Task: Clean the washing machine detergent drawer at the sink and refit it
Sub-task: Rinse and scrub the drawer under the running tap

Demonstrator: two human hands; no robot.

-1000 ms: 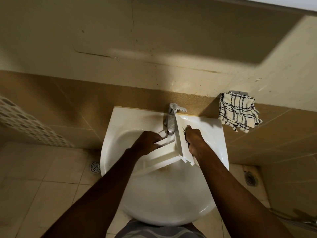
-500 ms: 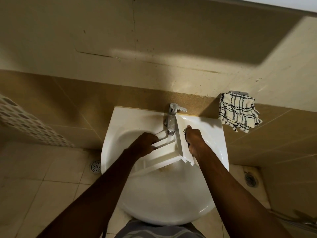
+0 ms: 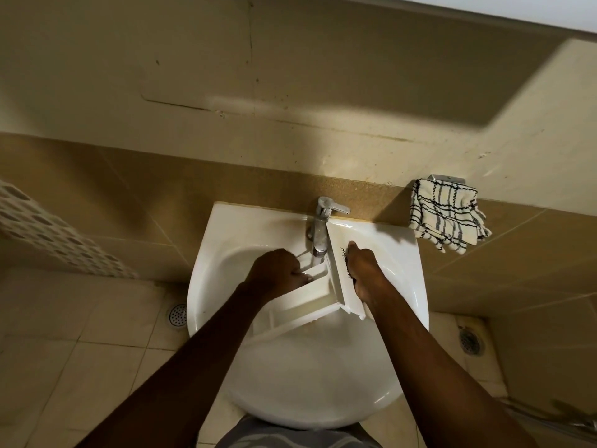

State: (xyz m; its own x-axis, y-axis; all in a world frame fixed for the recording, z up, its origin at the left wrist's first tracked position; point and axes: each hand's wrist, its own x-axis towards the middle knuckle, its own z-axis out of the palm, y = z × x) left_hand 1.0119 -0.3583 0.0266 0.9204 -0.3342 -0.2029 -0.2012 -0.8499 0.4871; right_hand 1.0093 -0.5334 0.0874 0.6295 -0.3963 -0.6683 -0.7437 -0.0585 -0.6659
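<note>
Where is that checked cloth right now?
In the head view, the checked cloth hangs on the wall at upper right, just beyond the sink rim's right corner, apart from both hands.

White detergent drawer lies tilted in the white sink.

One white wall-mounted sink. One chrome tap. One white detergent drawer. Two bare hands: one left hand, one right hand. One checked cloth on the wall. Two round floor drains, one on the left and one on the right.
</note>
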